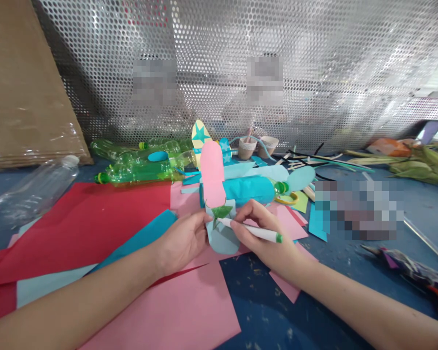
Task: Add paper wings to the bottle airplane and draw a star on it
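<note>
A white marker [257, 230] with a green end is pinched in my right hand [261, 231], its tip on a green star shape [221, 212]. That shape is on a light blue rounded paper piece [224, 240]. The fingers of my left hand [184, 238] are closed on the left edge of this piece. Just above it rises a pink rounded paper strip [212, 167]. Behind both stands out a bottle wrapped in blue paper [248, 190], lying on its side with a green cap to the right.
Red paper [124, 218] and pink paper [175, 311] cover the left and front. Green bottles [142, 170] and a clear bottle [36, 187] lie at the left. Two small pots [247, 148] stand behind. A glue gun [412, 270] lies at the right. Corn husks [423, 163] lie farther back.
</note>
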The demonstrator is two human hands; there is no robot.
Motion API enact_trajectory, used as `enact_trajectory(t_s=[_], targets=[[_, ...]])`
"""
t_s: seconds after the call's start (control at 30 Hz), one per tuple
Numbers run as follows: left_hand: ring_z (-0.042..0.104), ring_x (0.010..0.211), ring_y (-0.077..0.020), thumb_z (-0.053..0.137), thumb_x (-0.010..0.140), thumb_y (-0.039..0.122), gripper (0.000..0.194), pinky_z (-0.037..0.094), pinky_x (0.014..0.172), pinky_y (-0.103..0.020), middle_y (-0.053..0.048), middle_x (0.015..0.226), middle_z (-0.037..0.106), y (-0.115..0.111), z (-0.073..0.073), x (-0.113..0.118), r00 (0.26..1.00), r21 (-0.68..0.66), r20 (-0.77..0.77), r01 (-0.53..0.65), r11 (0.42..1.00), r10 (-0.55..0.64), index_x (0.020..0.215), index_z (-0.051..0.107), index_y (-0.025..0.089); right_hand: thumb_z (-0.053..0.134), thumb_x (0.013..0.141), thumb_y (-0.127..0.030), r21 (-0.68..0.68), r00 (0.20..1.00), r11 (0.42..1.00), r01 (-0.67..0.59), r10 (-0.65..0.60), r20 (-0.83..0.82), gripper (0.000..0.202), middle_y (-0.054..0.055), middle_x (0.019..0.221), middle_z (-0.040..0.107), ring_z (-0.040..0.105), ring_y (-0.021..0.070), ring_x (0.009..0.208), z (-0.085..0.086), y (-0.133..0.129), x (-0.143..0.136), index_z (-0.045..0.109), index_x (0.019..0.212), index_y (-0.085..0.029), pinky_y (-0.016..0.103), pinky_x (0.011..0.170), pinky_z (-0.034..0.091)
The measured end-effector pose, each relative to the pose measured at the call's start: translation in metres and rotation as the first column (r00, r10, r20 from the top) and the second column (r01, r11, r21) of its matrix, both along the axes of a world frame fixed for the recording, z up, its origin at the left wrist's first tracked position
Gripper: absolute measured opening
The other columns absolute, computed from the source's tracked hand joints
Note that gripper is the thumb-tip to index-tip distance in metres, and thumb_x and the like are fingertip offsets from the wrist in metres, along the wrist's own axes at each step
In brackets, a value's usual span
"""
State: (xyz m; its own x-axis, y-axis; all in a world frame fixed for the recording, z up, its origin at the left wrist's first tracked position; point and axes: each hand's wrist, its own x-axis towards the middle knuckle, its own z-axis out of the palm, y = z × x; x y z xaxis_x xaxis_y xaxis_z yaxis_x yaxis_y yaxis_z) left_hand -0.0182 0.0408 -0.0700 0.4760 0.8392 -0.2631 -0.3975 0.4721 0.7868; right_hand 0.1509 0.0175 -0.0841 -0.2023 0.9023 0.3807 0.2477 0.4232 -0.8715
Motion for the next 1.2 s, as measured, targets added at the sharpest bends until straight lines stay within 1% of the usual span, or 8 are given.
enact_trajectory(t_s=[0.27,0.4,0.6,0.7,0.83,1.0,1.1,1.2], targets=[[0.061,0.101,-0.0247,0.051,0.077,0.01,0.022,0.046,0.089,-0.035,-0.008,0.09,0.073,-0.0003,0.0011,-0.0004,1.0,-0.007,-0.022,0.008,1.0,-0.008,0.087,0.071,0.013,0.056,0.087,-0.021,0.002,1.0,1.0,0.0,0.0,-0.008,0.015,-0.004,0.069,0.052,0.049,0.012,0.061,0.0006,-0.0011,0.0012,0.046,0.076,-0.023,0.025,0.053,0.035],[0.061,0.1,-0.0239,0.052,0.078,0.011,0.022,0.045,0.086,-0.034,-0.007,0.089,0.072,0.0004,-0.0008,-0.0012,1.0,0.007,-0.023,0.013,1.0,-0.013,0.09,0.07,0.014,0.056,0.086,-0.021,-0.007,1.0,1.0,-0.003,0.003,-0.007,0.016,-0.004,0.069,0.053,0.049,0.012,0.061,0.0006,-0.0011,-0.0001,0.046,0.075,-0.023,0.025,0.053,0.035],[0.061,0.1,-0.024,0.053,0.076,0.011,0.02,0.044,0.089,-0.035,-0.007,0.091,0.072,0.0009,-0.0031,-0.0022,0.999,0.021,-0.001,0.038,0.999,-0.038,0.088,0.07,0.014,0.056,0.087,-0.021,-0.005,1.0,1.0,0.002,-0.002,0.002,0.014,-0.004,0.07,0.053,0.048,0.0118,0.061,0.0002,0.0002,-0.0001,0.047,0.076,-0.022,0.025,0.053,0.035],[0.061,0.099,-0.0246,0.054,0.075,0.011,0.019,0.044,0.09,-0.035,-0.008,0.089,0.072,0.0007,-0.0023,-0.0015,1.0,0.011,-0.006,0.022,1.0,-0.022,0.086,0.07,0.013,0.056,0.087,-0.022,-0.01,1.0,1.0,0.001,-0.002,-0.006,0.016,-0.005,0.069,0.051,0.047,0.0111,0.06,0.0005,-0.0004,0.0005,0.046,0.075,-0.022,0.025,0.053,0.034],[0.061,0.1,-0.0245,0.052,0.076,0.009,0.022,0.044,0.091,-0.036,-0.008,0.092,0.072,0.0001,0.0012,0.0004,1.0,-0.018,-0.009,-0.014,1.0,0.014,0.087,0.07,0.013,0.056,0.087,-0.021,-0.008,1.0,1.0,-0.002,0.002,-0.014,0.016,-0.005,0.069,0.05,0.046,0.0108,0.06,-0.0006,-0.0014,0.0008,0.046,0.075,-0.022,0.024,0.053,0.034],[0.06,0.103,-0.0257,0.051,0.075,0.009,0.022,0.045,0.091,-0.037,-0.009,0.091,0.072,-0.0008,0.0027,0.0012,1.0,-0.032,-0.007,-0.011,0.999,0.011,0.084,0.071,0.012,0.056,0.087,-0.019,0.021,1.0,1.0,0.003,-0.003,-0.01,0.018,-0.005,0.069,0.051,0.047,0.011,0.062,-0.0025,0.0003,0.0011,0.045,0.074,-0.022,0.025,0.055,0.035],[0.06,0.103,-0.0257,0.052,0.075,0.009,0.022,0.045,0.092,-0.037,-0.009,0.09,0.072,-0.0008,0.0019,0.0012,1.0,-0.03,-0.008,-0.023,0.999,0.023,0.086,0.071,0.013,0.057,0.087,-0.02,0.015,1.0,1.0,-0.001,0.002,-0.01,0.017,-0.005,0.07,0.051,0.046,0.0107,0.061,-0.003,0.0012,0.0012,0.045,0.074,-0.022,0.025,0.055,0.035],[0.06,0.104,-0.0258,0.052,0.075,0.01,0.021,0.045,0.092,-0.037,-0.009,0.09,0.072,-0.0006,0.0012,0.0011,1.0,-0.021,-0.002,-0.004,1.0,0.004,0.085,0.071,0.012,0.057,0.086,-0.02,0.004,1.0,1.0,0.0,0.0,-0.011,0.019,-0.006,0.067,0.048,0.045,0.0103,0.059,-0.0031,0.0012,0.0009,0.044,0.073,-0.023,0.024,0.053,0.034]])
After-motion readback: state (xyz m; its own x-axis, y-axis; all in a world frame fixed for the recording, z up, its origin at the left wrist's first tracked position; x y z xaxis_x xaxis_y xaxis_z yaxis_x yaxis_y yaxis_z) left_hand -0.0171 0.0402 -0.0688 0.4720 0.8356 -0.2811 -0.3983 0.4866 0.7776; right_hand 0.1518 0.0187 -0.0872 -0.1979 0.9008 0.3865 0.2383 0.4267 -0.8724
